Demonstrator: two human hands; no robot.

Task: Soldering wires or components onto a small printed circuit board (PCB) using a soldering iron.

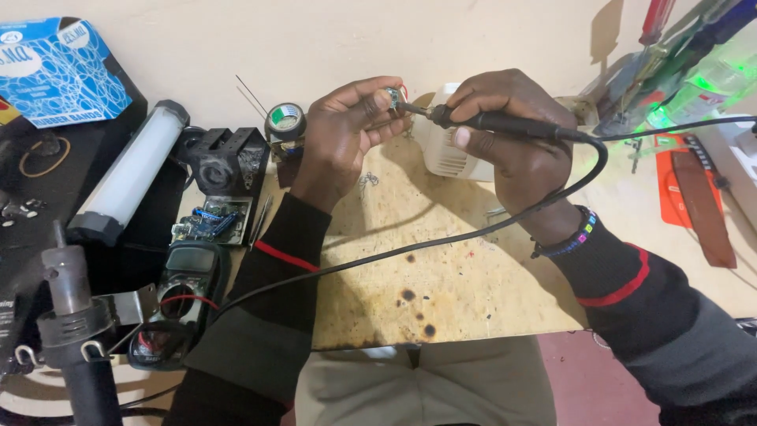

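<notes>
My left hand (343,130) pinches a small electronic part (392,96) between thumb and fingers, raised above the wooden bench (441,268). My right hand (509,118) grips a black soldering iron (473,120) like a pen. Its tip touches the small part. The iron's black cable (441,241) loops from the handle down across the bench toward my left sleeve. A white plastic casing (449,158) lies on the bench just behind both hands.
At the left lie a multimeter (177,296), a bare circuit board (206,225), a black stand (229,158), a solder reel (285,120), a white tube lamp (130,173) and a hot-air handle (75,323). Screwdrivers (654,24) and an orange sheath (694,189) sit at the right. The bench has burn marks.
</notes>
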